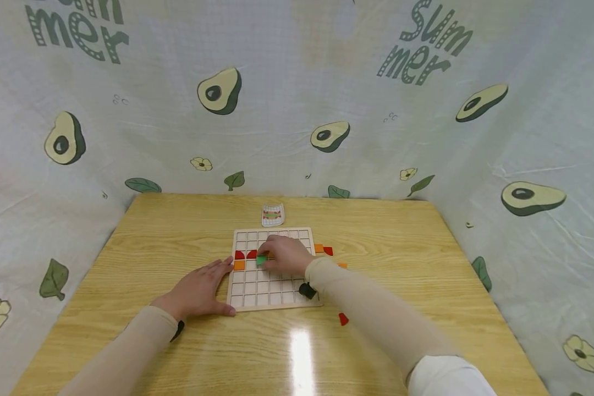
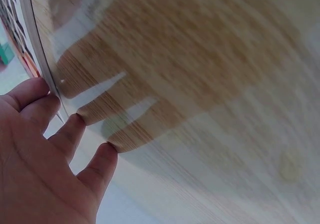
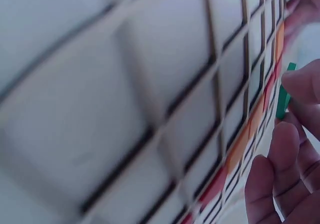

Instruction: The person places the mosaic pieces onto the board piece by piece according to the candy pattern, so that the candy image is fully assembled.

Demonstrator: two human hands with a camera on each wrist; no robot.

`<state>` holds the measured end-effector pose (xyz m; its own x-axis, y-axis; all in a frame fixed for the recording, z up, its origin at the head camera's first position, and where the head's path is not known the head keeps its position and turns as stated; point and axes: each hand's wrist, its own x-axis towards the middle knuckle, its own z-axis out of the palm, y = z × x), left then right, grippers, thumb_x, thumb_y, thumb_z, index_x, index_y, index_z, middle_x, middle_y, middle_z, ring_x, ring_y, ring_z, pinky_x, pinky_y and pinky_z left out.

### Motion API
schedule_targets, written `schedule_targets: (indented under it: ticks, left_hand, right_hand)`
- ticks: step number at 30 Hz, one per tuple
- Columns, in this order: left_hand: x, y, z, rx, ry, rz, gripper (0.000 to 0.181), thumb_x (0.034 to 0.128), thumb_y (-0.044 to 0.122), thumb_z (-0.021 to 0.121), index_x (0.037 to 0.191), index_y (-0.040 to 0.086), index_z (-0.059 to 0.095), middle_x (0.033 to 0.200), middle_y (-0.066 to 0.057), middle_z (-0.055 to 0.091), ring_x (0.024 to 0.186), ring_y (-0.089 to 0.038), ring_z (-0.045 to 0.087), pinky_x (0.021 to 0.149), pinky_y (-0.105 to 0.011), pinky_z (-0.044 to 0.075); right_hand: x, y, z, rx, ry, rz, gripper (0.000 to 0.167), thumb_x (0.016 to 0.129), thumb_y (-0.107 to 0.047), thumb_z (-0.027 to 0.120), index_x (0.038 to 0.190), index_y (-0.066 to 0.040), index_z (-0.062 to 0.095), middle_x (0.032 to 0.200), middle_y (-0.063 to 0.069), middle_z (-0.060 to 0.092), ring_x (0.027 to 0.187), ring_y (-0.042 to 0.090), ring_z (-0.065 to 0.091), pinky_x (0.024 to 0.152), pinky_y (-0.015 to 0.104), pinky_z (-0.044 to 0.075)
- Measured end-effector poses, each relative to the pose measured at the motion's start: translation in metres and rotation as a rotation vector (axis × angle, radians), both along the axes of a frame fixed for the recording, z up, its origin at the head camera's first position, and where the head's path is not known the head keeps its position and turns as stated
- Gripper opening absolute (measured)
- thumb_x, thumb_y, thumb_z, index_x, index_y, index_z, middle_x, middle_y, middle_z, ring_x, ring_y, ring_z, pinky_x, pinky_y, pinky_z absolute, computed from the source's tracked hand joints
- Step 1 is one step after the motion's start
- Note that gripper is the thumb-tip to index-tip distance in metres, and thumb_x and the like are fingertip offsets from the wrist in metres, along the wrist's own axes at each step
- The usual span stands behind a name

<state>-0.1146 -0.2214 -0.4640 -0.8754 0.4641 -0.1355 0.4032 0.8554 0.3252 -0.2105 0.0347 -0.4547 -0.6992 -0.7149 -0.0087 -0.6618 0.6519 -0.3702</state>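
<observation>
A pale wooden grid board (image 1: 269,301) lies on the table. My right hand (image 1: 288,256) is over its middle and pinches a green tile (image 1: 261,260) between thumb and finger; in the right wrist view the green tile (image 3: 283,97) stands edge-on, just off the grid. Two red tiles with a curved side (image 1: 240,255) and an orange square tile (image 1: 239,265) sit in cells at the board's left. More orange and red tiles partly show beneath the right hand. My left hand (image 1: 200,290), fingers spread and fairly straight, touches the board's left edge.
Behind the board lies a small pattern card (image 1: 273,215). Right of the board are loose tiles: an orange square (image 1: 319,248), a red piece (image 1: 329,251), another orange piece (image 1: 343,265) and a red piece (image 1: 344,319) nearer the front. A printed cloth (image 1: 277,110) hangs around the table.
</observation>
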Motion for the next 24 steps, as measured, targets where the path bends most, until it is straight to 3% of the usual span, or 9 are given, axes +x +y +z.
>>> schedule_targets:
  ticks: [10,24]
  left_hand:
    - [-0.001,0.002,-0.001,-0.002,-0.009,0.0,0.113,0.0711,0.073,0.073,0.151,0.001,0.04,0.16,-0.014,0.029,0.142,-0.04,0.032,0.11,-0.059,0.03]
    - [0.0,0.0,0.001,0.007,-0.009,0.01,0.113,0.0701,0.074,0.074,0.151,0.002,0.04,0.16,-0.014,0.03,0.142,-0.04,0.033,0.109,-0.06,0.031]
  right_hand:
    - [0.007,-0.023,-0.015,0.06,0.076,0.004,0.03,0.089,-0.028,0.072,0.119,-0.025,0.074,0.108,-0.012,0.062,0.085,0.003,0.057,0.071,0.023,0.05]
    - [0.009,-0.028,-0.015,0.052,0.111,0.015,0.026,0.091,-0.032,0.073,0.117,-0.025,0.074,0.11,-0.01,0.064,0.09,0.004,0.06,0.076,0.025,0.052]
